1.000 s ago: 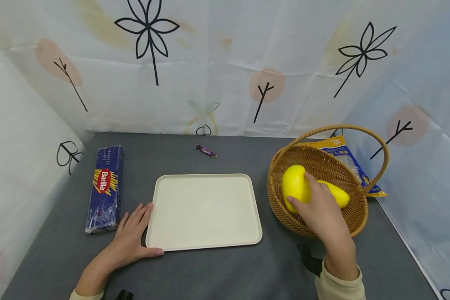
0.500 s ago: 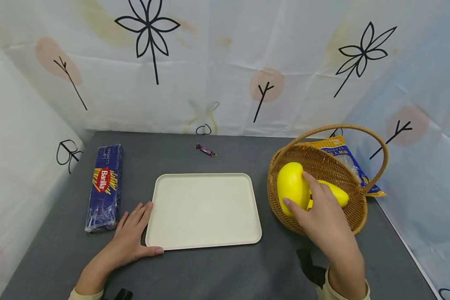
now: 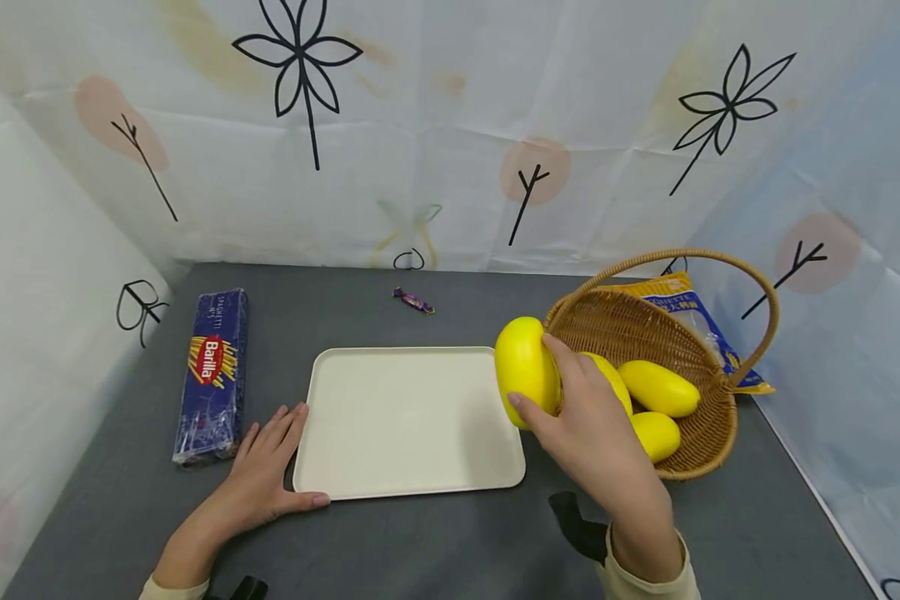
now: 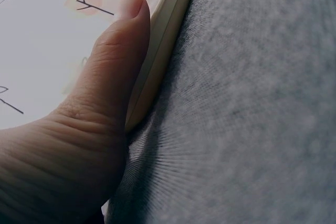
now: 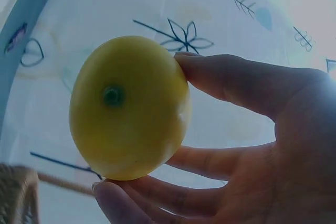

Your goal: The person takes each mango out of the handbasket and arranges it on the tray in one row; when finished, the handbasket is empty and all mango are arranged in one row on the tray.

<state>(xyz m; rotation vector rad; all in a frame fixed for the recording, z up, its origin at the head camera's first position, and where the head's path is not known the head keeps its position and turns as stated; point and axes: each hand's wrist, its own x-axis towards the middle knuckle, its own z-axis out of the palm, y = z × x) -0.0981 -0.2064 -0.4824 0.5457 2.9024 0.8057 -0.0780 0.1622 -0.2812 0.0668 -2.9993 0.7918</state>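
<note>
At right edge of cream rectangular tray [image 3: 405, 425], right hand [image 3: 588, 417] grips smooth yellow oval fruit [image 3: 523, 367], long axis roughly along that edge; left hand [image 3: 264, 468], thumb spread from fingers, touches tray's left side.

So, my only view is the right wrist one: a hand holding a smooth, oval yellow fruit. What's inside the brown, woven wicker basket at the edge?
Observer: At least three more smooth yellow fruits lie in the basket.
Visitor: Anything flat nearby?
Observer: A cream, rectangular, smooth-surfaced tray, to the basket's left.
Visitor: And the other hand?
Observer: The bare left hand has its thumb at the tray's near left corner.
</note>
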